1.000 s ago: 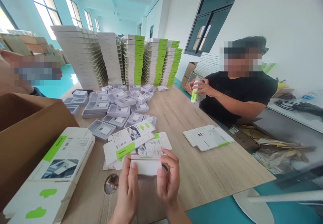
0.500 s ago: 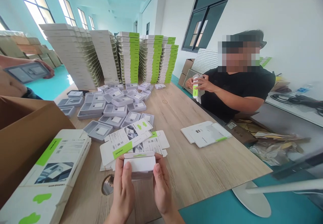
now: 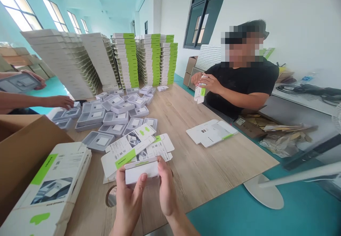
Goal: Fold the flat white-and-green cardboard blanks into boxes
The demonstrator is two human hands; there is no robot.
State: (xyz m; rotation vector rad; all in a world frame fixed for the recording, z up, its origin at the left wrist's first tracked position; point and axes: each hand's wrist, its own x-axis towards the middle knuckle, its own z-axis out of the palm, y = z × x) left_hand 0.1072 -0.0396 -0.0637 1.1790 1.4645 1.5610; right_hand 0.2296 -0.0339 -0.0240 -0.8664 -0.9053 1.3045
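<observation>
Here's the left hand (image 3: 128, 204) and right hand (image 3: 166, 190), fingers clamped on a small white carton (image 3: 141, 172) just above the tabletop (image 3: 213, 151) — flat printed cartons (image 3: 135, 147) wait beside it, many grey trays (image 3: 115, 119) lie unboxed, and tall boxed stacks (image 3: 125, 60) rise behind.

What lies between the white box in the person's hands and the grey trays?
Flat printed carton blanks with green bands, shown in the head view.

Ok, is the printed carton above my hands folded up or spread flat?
Spread flat: the carton lies on the table with its end flaps sticking out.
</observation>
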